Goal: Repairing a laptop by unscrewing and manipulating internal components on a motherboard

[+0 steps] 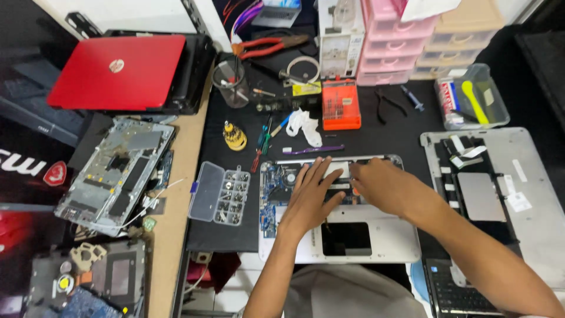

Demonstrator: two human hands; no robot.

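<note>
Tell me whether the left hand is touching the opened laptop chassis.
Touching. The head view shows the left hand lying flat, fingers spread, on the opened laptop chassis, with no gap visible beneath the palm.

white box [340,38] — back centre | orange case [341,105] — before it

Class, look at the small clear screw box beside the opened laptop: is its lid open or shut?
Open: the screw box lid lies flat leftward, compartments uncovered.

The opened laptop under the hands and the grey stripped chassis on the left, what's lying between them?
In the head view, a clear plastic screw organiser lies between the opened laptop and the grey chassis, on the black mat.
</note>
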